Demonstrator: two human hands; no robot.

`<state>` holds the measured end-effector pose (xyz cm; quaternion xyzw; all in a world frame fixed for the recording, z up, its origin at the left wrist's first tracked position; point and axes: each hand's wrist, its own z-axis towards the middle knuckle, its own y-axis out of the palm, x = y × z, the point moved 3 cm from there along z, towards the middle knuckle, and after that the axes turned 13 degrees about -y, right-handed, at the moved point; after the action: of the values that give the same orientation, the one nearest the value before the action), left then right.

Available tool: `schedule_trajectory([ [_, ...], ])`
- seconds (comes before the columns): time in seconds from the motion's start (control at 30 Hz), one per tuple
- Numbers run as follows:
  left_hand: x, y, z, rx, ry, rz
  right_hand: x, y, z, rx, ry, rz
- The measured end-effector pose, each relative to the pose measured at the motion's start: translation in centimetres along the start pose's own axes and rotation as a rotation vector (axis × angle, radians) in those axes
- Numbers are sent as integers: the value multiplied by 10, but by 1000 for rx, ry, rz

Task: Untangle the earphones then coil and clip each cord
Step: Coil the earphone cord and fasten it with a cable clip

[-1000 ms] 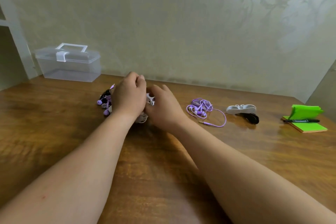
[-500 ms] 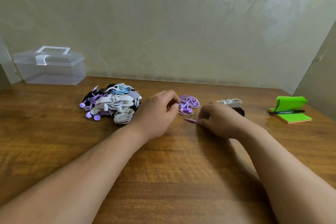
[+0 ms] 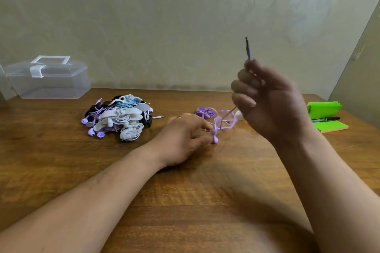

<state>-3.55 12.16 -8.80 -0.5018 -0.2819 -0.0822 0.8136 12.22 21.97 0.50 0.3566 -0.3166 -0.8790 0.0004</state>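
Working outward from the near edge of the tabletop [image 3: 185, 207], we first met bare wood crossed by two forearms, and then the left hand [image 3: 185, 137], low over the middle of the tabletop, its fingertips pinching the purple earphones [image 3: 224, 122] just beside an earbud [image 3: 215, 139] that hung below them. Further on and higher, the right hand [image 3: 271, 100] was lifted off the wood with its fingers curled round the same cord, the plug [image 3: 248, 49] standing up above the knuckles and the cord running slack down to the left hand in loose loops. Part of that cord lay bunched on the wood just beyond the left hand. We judged the job barely begun: one set was being drawn out to free its loops, and it had been neither coiled nor clipped. Toward the far left of the tabletop lay the pile of earphones [image 3: 119, 118], purple, white, blue and black cords heaped together; whether any in it was already clipped we could not tell. Near the right edge sat a green notepad [image 3: 329, 127] with a marker [image 3: 326, 119] across it, and in the far left corner stood a clear box [image 3: 49, 82], lid closed. Most of the work, as we read it, lay in that pile.
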Motion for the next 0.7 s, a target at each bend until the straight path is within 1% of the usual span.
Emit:
schedule_trajectory([
  [0.07, -4, -2, 2, 17, -46, -15, -4, -6, 1, 38, 6, 89],
  [0.1, -6, -3, 2, 12, -74, -7, -3, -10, 2, 47, 19, 78],
  [0.13, -6, -2, 3, 5, -93, 11, -1, -16, 2, 57, 36, -7],
  [0.17, -7, -1, 4, 1, -107, 27, 3, -23, 3, 73, 52, -173],
  [0.23, -4, -1, 3, -12, -131, 2, 17, -37, 3, 116, 84, -592],
  [0.27, -2, -1, 2, -35, -149, -38, 24, -42, 1, 133, 103, -717],
  [0.3, 1, 0, 2, -73, -165, -57, 31, -45, -1, 148, 121, -749],
  [0.37, 13, 9, -1, -137, -154, 31, 38, -46, -3, 179, 134, -637],
  [0.4, 18, 13, -2, -133, -143, 98, 38, -44, -2, 190, 126, -549],
  [0.47, 22, 18, 1, -91, -139, 131, 35, -39, 0, 213, 100, -409],
  [0.5, 21, 19, 3, -78, -139, 103, 33, -39, 1, 218, 85, -401],
  [0.53, 18, 19, 6, -75, -144, 58, 31, -42, 2, 211, 65, -476],
  [0.57, 14, 17, 8, -66, -154, -19, 28, -44, 2, 170, 43, -637],
  [0.63, 5, 10, 12, -33, -214, -293, 28, -49, -2, 4, 59, -1006],
  [0.7, -1, 2, 13, -32, -292, -588, 39, -52, -7, -227, 206, -1170],
])
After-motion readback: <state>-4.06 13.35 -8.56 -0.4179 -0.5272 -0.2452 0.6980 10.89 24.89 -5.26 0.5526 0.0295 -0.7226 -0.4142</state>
